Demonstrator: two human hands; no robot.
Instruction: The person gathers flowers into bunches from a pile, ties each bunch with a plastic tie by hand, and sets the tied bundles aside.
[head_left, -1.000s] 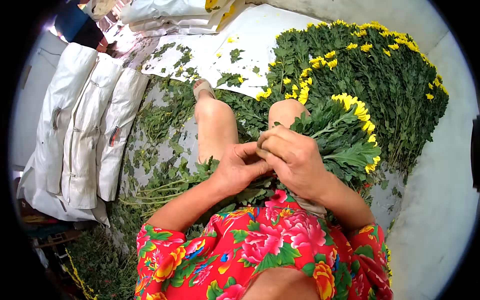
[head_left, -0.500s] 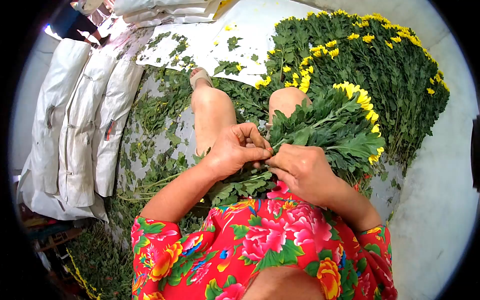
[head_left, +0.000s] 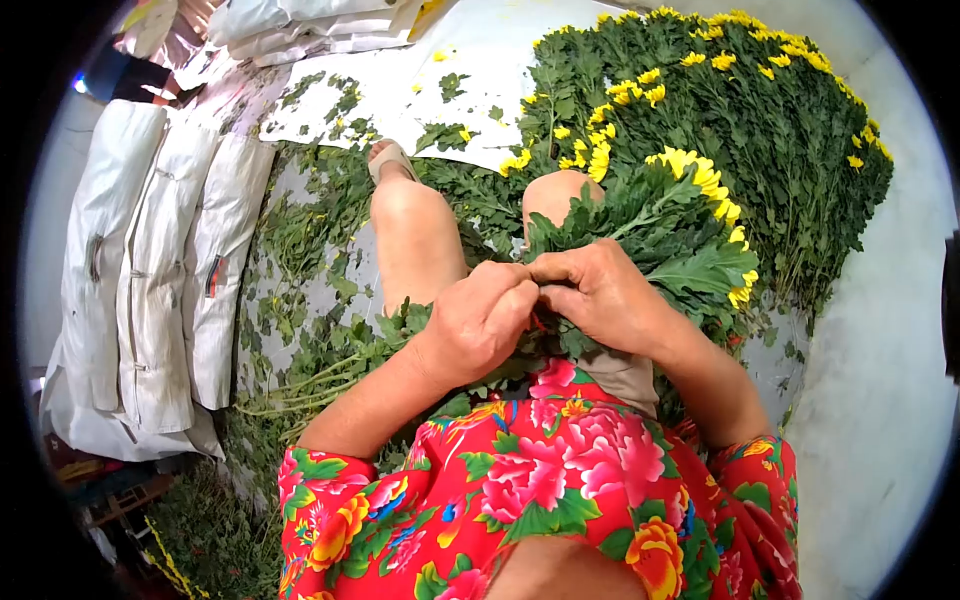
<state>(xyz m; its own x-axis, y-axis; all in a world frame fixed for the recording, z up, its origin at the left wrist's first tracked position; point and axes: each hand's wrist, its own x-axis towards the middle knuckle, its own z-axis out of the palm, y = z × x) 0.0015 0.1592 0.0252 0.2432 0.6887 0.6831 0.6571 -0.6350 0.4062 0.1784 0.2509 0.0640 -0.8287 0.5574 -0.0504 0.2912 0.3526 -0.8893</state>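
A bunch of yellow flowers (head_left: 690, 235) with dark green leaves lies across my lap, its blooms toward the right. My left hand (head_left: 480, 322) is closed at the left end of the bunch, fingers curled in; what it pinches is too small to make out. Fingertip to fingertip with it, my right hand (head_left: 600, 300) is also closed, thumb and forefinger pressed together over the stems. A small red bit shows just below the fingertips. Bare green stems (head_left: 310, 388) stick out to the left beneath my left forearm.
A big heap of yellow flowers (head_left: 700, 130) lies at the upper right beside a pale wall (head_left: 880, 330). Rolled white sacks (head_left: 165, 270) stand at the left. Loose leaves litter the floor and a white sheet (head_left: 480, 50). Part of another person (head_left: 130, 75) shows at the upper left.
My hands have come together; my left hand's fingers, raised and partly spread half a second ago, are now curled in. My right hand has shifted up slightly. The view has moved a little.
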